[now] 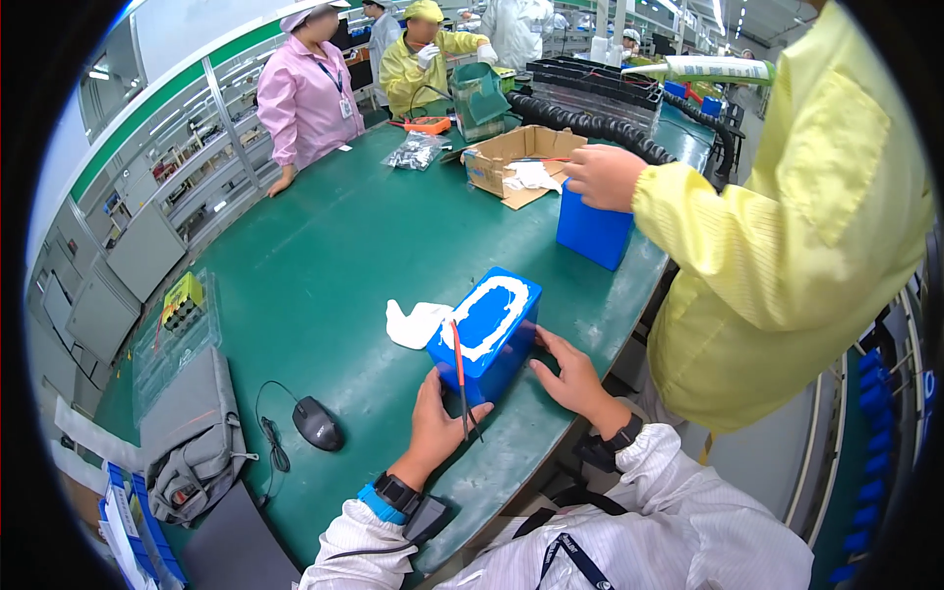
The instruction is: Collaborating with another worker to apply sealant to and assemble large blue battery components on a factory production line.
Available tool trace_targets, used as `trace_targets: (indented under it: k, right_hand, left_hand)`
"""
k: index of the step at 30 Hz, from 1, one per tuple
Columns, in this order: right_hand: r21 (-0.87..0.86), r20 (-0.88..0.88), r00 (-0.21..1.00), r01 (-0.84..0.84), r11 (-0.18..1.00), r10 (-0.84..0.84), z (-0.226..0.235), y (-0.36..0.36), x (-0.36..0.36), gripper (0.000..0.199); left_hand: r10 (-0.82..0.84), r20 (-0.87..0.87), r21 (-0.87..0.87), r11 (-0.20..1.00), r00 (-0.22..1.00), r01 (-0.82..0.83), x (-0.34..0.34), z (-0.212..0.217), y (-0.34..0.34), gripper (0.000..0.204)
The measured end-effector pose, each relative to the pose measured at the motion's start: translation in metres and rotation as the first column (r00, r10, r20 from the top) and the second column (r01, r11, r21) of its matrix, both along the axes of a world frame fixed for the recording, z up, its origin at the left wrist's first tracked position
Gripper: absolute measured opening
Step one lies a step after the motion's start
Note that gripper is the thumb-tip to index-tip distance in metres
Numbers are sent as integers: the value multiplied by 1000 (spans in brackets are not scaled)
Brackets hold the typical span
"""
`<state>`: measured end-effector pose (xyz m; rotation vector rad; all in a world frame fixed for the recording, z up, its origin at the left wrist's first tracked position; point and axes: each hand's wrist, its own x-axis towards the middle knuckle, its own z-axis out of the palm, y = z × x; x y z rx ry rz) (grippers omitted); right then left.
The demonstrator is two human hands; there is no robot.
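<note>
A blue rectangular box (491, 313), with a thick white paste ring (511, 287) smeared round its top, stands on the green table before me. My left hand (437, 425) is closed round the box's near left side, thumb toward the front. On its right side, the fingers of my right hand (570, 374) press against the box, so it sits between both palms. A red and black wire pair (459, 366) hangs from the top down past my left hand. Touching the box's left edge lies a crumpled white cloth (413, 323).
At right, a co-worker in a yellow coat (777, 226) has a hand on another blue box (593, 228). Farther back are a cardboard box (501, 162), a black hose (590, 126) and an orange meter (427, 125). A mouse (319, 424) and grey bag (192, 423) lie left.
</note>
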<state>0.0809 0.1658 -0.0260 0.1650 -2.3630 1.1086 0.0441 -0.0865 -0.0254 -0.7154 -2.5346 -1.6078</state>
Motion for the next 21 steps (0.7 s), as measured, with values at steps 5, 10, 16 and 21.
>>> trace_targets:
  k: [5, 10, 16, 21]
  right_hand:
    - [-9, 7, 1000, -12, 1000, 12, 3, 0, 2, 56]
    - [-19, 15, 1000, -11, 1000, 11, 4, -2, 2, 57]
    - [-19, -30, 1000, -6, 1000, 5, 0, -2, -1, 56]
    - [-17, -40, 999, 6, 1000, -7, -1, -1, -2, 55]
  left_hand:
    - [-15, -4, 15, 1000, 1000, 15, 1, 4, 1, 92]
    - [1, 8, 35, 999, 1000, -2, 1, 3, 0, 89]
    - [-2, 25, 47, 999, 1000, 1, 0, 5, 2, 85]
    - [-16, 53, 39, 999, 998, 13, 3, 17, 3, 81]
